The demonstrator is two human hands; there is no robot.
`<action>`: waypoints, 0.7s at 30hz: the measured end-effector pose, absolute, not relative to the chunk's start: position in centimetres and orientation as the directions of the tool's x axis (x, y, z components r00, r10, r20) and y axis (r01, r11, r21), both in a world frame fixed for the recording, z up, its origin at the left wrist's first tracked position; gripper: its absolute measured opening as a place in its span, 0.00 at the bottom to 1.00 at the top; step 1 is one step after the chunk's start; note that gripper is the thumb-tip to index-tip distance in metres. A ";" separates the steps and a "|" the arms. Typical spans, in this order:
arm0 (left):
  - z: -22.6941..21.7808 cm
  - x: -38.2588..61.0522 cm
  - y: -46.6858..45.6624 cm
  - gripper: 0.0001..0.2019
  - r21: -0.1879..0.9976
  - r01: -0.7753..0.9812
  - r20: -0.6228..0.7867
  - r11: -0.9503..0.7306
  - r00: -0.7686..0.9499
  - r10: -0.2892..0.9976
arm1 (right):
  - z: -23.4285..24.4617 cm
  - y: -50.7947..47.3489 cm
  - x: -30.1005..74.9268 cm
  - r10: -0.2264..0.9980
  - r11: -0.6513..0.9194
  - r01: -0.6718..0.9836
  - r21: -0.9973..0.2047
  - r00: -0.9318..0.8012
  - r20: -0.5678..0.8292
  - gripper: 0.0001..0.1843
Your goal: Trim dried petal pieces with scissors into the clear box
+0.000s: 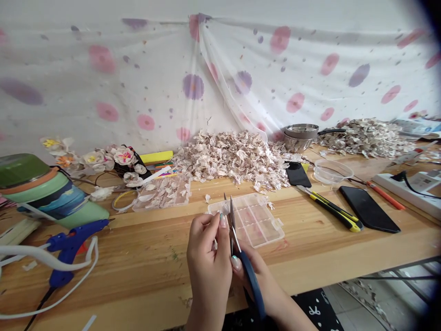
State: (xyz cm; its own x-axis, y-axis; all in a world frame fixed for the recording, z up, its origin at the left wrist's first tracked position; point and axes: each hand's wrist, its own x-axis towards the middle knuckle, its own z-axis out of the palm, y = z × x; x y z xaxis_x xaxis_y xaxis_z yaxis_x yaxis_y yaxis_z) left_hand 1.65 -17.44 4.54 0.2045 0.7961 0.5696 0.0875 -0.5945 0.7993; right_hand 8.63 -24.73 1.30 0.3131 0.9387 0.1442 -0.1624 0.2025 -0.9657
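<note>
In front of me, over the table's near edge, my left hand (209,248) is closed in a pinch, thumb against the fingers. A bit of something pale shows between those fingers, too small and covered to name. Close beside it, my right hand (258,271) grips a pair of scissors (251,280) with dark blue handles. The blades point up and away, slightly apart, right by my left fingertips. Just beyond them lies a clear divided plastic box (258,223). A second clear box (163,193), holding pale petal-like pieces, is farther left.
A big heap of pale dried pieces (234,158) lies at the back, another heap (372,138) to its right. On the left are a blue glue gun (69,248) and a green tumbler (51,193). A utility knife (332,209), phone (368,209) and power strip (413,193) lie right.
</note>
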 end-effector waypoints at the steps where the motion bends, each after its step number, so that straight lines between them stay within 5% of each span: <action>1: 4.5 1.7 -17.5 0.07 0.801 0.085 0.567 -0.592 0.206 0.797 | 1.3 -24.7 8.6 0.937 0.202 -0.157 -0.967 0.319 0.144 0.21; 21: 4.7 1.5 -17.1 0.07 0.744 0.122 0.633 -0.657 0.187 0.751 | 1.7 -25.0 9.6 0.957 0.081 -0.116 -0.990 0.288 0.044 0.25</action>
State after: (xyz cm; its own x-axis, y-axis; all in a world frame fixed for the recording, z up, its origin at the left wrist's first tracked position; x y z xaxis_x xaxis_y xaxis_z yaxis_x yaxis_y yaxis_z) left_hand 1.54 -17.05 4.69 0.1874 0.7509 0.6332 0.1218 -0.6575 0.7436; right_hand 9.57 -24.99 1.73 0.2877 0.9567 0.0443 -0.1163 0.0808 -0.9899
